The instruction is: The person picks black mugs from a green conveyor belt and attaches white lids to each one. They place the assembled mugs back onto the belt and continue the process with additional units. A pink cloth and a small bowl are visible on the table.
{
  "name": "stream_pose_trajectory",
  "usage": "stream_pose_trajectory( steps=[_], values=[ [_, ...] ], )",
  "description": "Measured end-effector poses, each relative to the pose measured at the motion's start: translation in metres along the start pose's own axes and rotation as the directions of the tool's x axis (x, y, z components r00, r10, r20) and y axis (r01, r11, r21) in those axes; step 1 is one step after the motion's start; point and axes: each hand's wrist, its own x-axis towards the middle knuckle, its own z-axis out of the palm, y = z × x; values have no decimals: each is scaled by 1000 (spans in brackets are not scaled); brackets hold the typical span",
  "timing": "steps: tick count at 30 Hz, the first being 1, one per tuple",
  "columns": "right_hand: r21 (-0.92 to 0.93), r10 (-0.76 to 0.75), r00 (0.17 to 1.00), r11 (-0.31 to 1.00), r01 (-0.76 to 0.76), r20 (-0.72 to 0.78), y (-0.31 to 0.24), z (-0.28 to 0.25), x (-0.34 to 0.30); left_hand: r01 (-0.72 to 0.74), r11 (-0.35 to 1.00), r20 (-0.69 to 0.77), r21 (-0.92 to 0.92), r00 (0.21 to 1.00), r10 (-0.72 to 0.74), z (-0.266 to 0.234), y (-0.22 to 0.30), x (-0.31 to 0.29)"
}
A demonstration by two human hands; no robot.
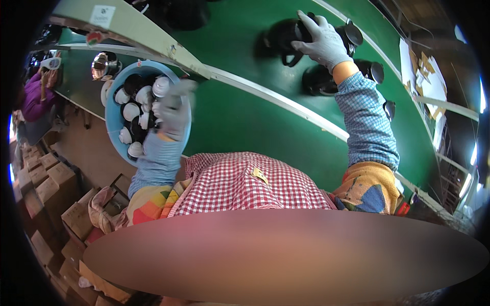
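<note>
My right hand [324, 43], in a pale grey glove, reaches over a black pot [279, 37] on the green work surface [245, 130]. Its fingers and thumb bend around the pot's near side, beside a black loop handle [292, 60]. My left hand [175, 109], gloved too, hovers at the right side of a light blue basin [115, 138]; motion smears its fingers, hiding whether it holds anything. Inside the basin lie several black round pieces and white ridged caps [131, 111].
Another black pot [315, 80] stands just nearer than my right hand. A white rail [275, 102] crosses the green surface, meeting a pale beam [148, 35]. Shiny metal pot [103, 65] sits beyond the basin. Cardboard boxes [61, 178] are stacked at left, near a person in purple [38, 97].
</note>
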Motion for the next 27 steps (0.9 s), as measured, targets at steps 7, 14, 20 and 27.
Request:
stream_pose_trajectory(
  steps=[7,14,20,27],
  values=[
    [-125,-24,992,992,9,-120,18,21,32,70,899,106,432,986,-127,-107,-146,185],
    [332,-224,957,903,274,-183,-9,7,-60,505,448,-240,737,816,-525,2,-100,254],
    [505,-72,997,860,70,-16,-36,15,-118,533,648,-282,543,843,-457,-29,-191,242],
    [508,-63,998,859,62,-16,-48,-2,-148,317,944,-211,91,933,-293,-43,-158,205]
  ],
)
